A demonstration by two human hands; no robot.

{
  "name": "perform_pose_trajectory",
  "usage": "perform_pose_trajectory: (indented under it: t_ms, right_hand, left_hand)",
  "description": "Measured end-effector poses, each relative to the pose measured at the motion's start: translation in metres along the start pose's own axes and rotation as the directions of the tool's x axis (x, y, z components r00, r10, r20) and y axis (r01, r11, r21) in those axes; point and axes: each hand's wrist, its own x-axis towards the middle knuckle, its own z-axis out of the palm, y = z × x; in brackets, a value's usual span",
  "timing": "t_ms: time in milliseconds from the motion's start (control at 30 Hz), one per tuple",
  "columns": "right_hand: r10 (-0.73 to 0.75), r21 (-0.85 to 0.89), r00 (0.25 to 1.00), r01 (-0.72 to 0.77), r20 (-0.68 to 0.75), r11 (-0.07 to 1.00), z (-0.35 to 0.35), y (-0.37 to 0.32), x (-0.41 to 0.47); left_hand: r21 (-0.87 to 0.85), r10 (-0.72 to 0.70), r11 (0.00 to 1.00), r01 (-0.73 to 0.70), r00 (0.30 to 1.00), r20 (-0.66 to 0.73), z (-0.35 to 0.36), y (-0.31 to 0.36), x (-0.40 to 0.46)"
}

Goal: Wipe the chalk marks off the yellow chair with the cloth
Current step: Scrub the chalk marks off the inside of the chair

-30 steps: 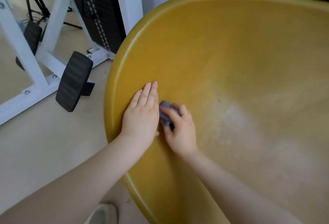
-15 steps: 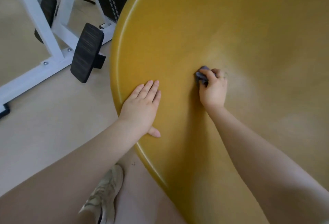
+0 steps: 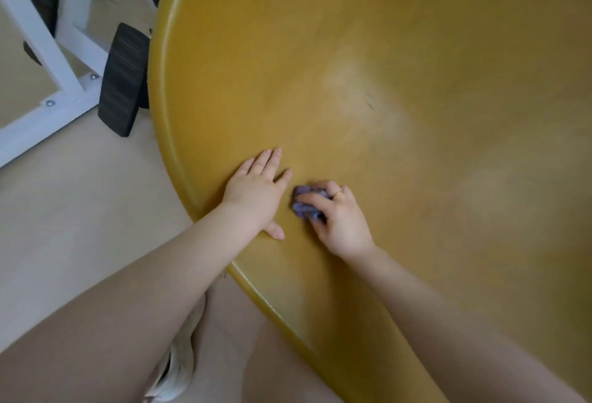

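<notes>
On the yellow chair (image 3: 416, 50), pale chalk marks (image 3: 362, 95); beige floor (image 3: 64, 194) beside

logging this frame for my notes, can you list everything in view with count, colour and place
chair: one, yellow, fills the right and centre
chalk marks: pale smears, on the chair above the hands
cloth: one, purple, bunched on the chair
frame: one, white, upper left on the floor
pad: one, black, beside the chair's left rim
shoe: one, whitish, bottom, on the floor
ring: one, gold, on a right finger
left hand: flat on the chair
right hand: grips the cloth
</notes>
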Motion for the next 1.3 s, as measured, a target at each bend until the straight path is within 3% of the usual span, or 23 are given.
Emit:
perform_pose_trajectory:
  t_ms: [167, 233, 333, 500, 667, 733, 900, 1000, 1100, 1167, 1300]
  right_hand:
    - [0.283, -0.203, 0.917, -0.345, -0.281, 0.916, -0.035, 0.077, 0.050]
    - [0.307, -0.285, 0.893, -0.403, -0.329, 0.869, -0.043, 0.088, 0.059]
    - [0.309, -0.284, 0.902, -0.395, -0.301, 0.874, -0.036, 0.071, 0.055]
    - [0.114, -0.185, 0.987, -0.133, -0.111, 0.974, -0.012, 0.019, -0.004]
    - [-0.006, -0.183, 1.000, 0.000, -0.029, 0.983, -0.012, 0.016, -0.019]
    - [0.017, -0.230, 0.997, -0.036, -0.081, 0.973, -0.017, 0.033, 0.000]
    - [0.240, -0.334, 0.925, -0.336, -0.296, 0.881, -0.056, 0.094, 0.073]
    - [0.302, -0.323, 0.861, -0.447, -0.409, 0.834, -0.081, 0.116, 0.107]
    - [0.378, -0.199, 0.736, -0.563, -0.562, 0.802, -0.062, 0.104, 0.118]
    - [0.391, -0.137, 0.729, -0.548, -0.562, 0.825, -0.038, 0.086, 0.117]
    - [0.247, -0.070, 0.844, -0.316, -0.475, 0.946, -0.003, 0.042, 0.106]
  left_hand:
    - [-0.009, -0.007, 1.000, 0.007, 1.000, -0.013, 0.009, 0.001, 0.012]
    - [-0.024, -0.019, 1.000, 0.019, 1.000, -0.020, 0.010, 0.004, 0.013]
    - [-0.057, -0.026, 0.998, 0.024, 0.999, -0.040, 0.012, 0.006, 0.012]
    - [-0.068, -0.046, 0.997, 0.042, 0.997, -0.062, 0.012, 0.010, 0.011]
    - [-0.013, -0.067, 0.998, 0.066, 0.973, -0.219, 0.001, 0.011, 0.031]
    - [0.013, -0.087, 0.996, 0.093, 0.962, -0.258, -0.010, 0.006, 0.047]
    - [0.081, -0.270, 0.949, 0.306, 0.917, -0.293, -0.027, -0.003, 0.071]
    - [0.017, -0.269, 0.958, 0.288, 0.915, -0.300, -0.023, -0.006, 0.078]
    - [-0.011, -0.243, 0.967, 0.253, 0.914, -0.325, -0.021, -0.008, 0.082]
    - [-0.026, -0.232, 0.971, 0.237, 0.913, -0.336, -0.020, -0.008, 0.083]
    - [-0.036, -0.220, 0.974, 0.222, 0.910, -0.351, -0.018, -0.007, 0.081]
